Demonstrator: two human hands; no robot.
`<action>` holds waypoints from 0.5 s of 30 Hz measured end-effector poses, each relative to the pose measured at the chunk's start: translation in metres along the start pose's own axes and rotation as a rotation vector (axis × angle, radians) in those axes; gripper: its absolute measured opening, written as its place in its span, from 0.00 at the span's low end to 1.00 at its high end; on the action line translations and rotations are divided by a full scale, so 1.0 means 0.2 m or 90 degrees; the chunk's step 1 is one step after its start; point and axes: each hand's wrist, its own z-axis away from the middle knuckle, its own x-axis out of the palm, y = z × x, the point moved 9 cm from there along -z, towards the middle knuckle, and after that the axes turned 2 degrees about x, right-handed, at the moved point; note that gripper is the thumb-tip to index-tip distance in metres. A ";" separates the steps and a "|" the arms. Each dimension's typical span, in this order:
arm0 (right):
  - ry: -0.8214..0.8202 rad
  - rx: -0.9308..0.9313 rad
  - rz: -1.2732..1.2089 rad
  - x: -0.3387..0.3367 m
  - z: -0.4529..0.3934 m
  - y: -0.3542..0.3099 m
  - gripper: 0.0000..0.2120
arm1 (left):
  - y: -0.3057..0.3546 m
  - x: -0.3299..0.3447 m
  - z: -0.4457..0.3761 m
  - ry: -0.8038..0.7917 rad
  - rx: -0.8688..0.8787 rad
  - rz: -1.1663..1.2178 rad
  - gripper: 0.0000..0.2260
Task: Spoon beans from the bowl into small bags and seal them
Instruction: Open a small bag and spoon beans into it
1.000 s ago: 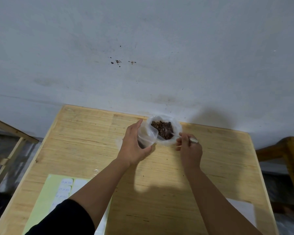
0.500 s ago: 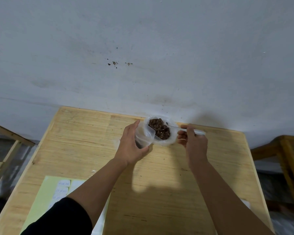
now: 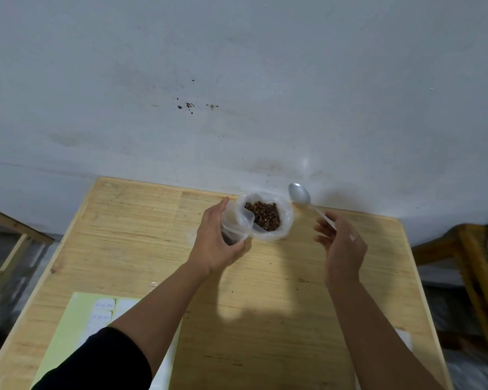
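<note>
**Holding spoon clear of bowl, bag ready on the left**

Right hand (image 3: 343,243) pinches the spoon (image 3: 307,202) by the handle end, other fingers loosely spread. The spoon's head looks empty and points up and away, toward the wall, above and to the right of the bowl (image 3: 286,220). Long axis runs diagonally from the hand up-left to the head.

Left hand (image 3: 214,243) is curled round a small clear bag (image 3: 233,229), holding it upright with its mouth touching the bowl's left rim. How open the mouth is, I can't tell.

Bowl sits at the far edge of the tabletop (image 3: 293,305), between the two hands, beans (image 3: 265,216) filling the middle. It looks lined or wrapped in clear plastic.

Key relation: beans lie left of and below the spoon head, and the bag is just past them on the same line. My read: next scoop means swinging the head down-left into the beans, then carrying on left to the bag. Right hand does the travel; left only has to keep the bag steady.

Near edge: green sheet (image 3: 68,333) with white labels (image 3: 104,304).
</note>
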 end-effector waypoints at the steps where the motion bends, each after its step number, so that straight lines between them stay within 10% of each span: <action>1: 0.031 0.003 0.013 -0.05 -0.01 0.02 0.09 | 0.00 0.00 0.00 0.000 0.000 0.001 0.44; 15: -0.001 -0.172 0.611 -0.14 0.03 0.19 0.11 | 0.03 -0.01 0.06 0.002 0.022 0.020 0.46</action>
